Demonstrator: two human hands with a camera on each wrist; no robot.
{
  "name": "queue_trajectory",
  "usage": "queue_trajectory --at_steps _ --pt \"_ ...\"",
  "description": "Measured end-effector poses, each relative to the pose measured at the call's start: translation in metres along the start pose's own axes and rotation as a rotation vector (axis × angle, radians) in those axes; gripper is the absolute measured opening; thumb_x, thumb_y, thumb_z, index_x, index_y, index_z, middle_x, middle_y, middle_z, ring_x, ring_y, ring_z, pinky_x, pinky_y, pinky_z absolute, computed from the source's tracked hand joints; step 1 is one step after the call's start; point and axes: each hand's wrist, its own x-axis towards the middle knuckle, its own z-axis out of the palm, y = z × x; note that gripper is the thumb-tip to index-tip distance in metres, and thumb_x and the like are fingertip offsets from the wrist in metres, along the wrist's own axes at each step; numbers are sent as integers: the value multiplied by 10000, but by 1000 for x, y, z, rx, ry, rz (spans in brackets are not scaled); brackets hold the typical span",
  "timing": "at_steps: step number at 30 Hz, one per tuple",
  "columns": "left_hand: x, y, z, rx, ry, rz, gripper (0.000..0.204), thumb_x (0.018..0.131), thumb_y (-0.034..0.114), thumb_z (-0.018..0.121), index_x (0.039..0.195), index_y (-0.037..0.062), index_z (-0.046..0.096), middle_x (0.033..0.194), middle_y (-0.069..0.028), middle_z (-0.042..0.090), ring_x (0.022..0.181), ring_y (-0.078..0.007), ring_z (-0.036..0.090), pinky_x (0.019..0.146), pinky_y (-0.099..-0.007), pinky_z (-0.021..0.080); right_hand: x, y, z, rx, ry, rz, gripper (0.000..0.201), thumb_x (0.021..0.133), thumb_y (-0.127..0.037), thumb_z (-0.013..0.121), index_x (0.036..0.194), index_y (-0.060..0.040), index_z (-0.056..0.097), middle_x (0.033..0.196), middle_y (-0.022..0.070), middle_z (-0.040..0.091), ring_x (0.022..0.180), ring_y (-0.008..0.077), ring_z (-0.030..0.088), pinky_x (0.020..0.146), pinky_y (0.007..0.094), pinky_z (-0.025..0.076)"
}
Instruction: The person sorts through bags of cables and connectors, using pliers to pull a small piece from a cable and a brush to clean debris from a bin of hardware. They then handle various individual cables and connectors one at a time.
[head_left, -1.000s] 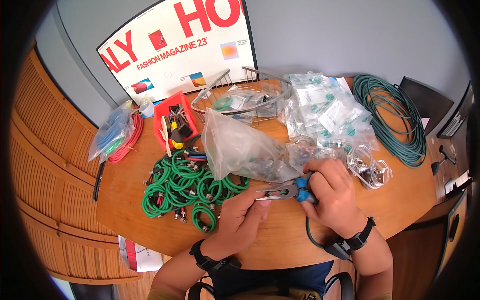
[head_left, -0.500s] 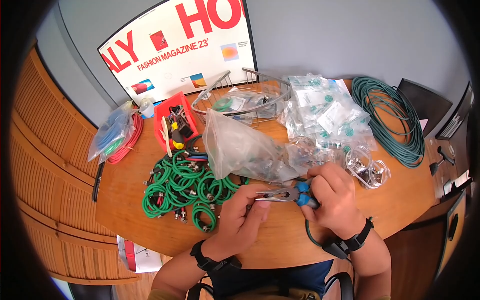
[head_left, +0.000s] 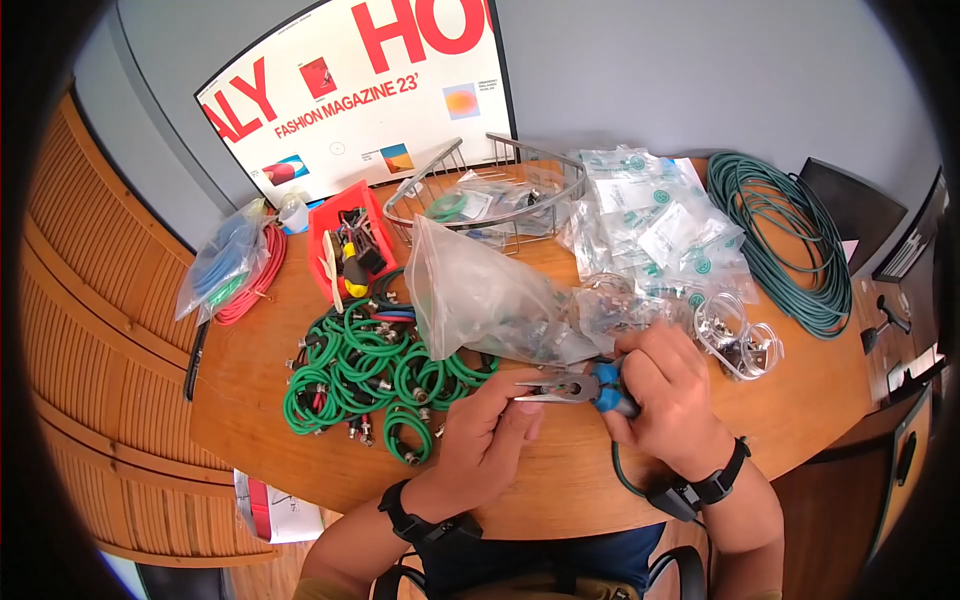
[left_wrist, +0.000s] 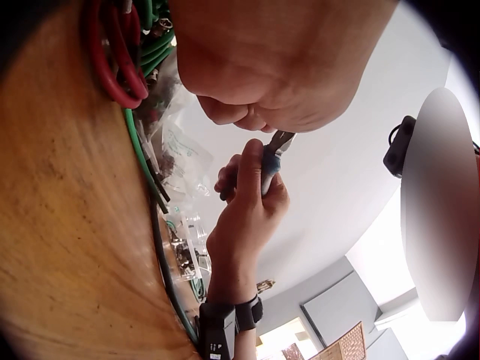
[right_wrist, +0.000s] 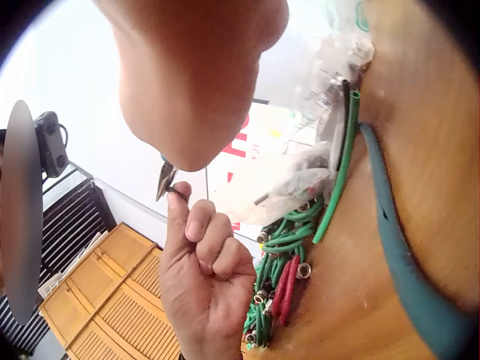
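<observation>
In the head view my right hand [head_left: 668, 395] grips the blue handles of long-nose pliers [head_left: 570, 389], whose metal jaws point left, slightly apart. My left hand [head_left: 487, 437] meets the jaw tips, with thumb and forefinger pinching a small dark piece [right_wrist: 177, 193], which shows at the plier tips in the right wrist view. Most of that piece is hidden by the fingers, so I cannot tell its kind. Left of the hands lies a heap of coiled green cables [head_left: 360, 375] with metal connectors. Behind the pliers sits a clear plastic bag [head_left: 480, 290] of small parts.
A red bin [head_left: 322, 240] of tools and a wire basket [head_left: 520, 215] stand at the back. Clear packets [head_left: 660, 225] and a large dark green cable coil [head_left: 720, 190] lie back right. Clear containers [head_left: 722, 325] of metal parts stand right of the bag. A monitor [head_left: 350, 110] rises behind.
The pliers have shifted slightly right and rolled a little in my right hand, their jaws showing more face-on. My left hand stays nearly still at their tips.
</observation>
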Motion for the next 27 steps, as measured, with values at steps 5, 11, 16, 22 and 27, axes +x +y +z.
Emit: queue_trajectory --at_steps 5,11,16,22,27 --pt "-5 1 1 -102 4 -31 228 1143 150 481 1275 -23 550 791 -36 583 649 -51 476 576 -221 374 1 -9 -4 12 11 13 333 642 -106 854 823 -20 589 896 134 643 719 320 632 613 408 520" --pt "-2 9 0 -86 2 -16 207 1135 144 508 1193 -21 620 760 -13 577 629 -46 466 565 -226 361 -1 -6 1 41 26 24 322 653 -91 854 854 -8 617 911 144 654 748 340 649 648 419 544" --pt "-1 4 0 -42 43 -49 208 1128 154 538 1147 -16 656 743 2 572 621 -45 455 564 -224 362 0 -2 5 54 6 34 324 669 -90 849 887 -3 627 952 147 671 797 351 658 693 428 543" --pt "-2 3 0 -34 34 -71 205 1130 158 542 1139 -14 653 742 5 568 631 -43 454 567 -223 364 -2 -2 3 32 -48 54 325 698 -113 847 910 -13 622 1050 145 675 889 352 661 774 427 528" --pt "-1 4 -1 -46 26 -76 210 1136 166 531 1130 -12 642 746 6 568 638 -39 447 567 -222 360 0 -3 3 30 -56 63 324 701 -109 850 905 -18 615 1072 145 672 925 355 661 809 436 534"
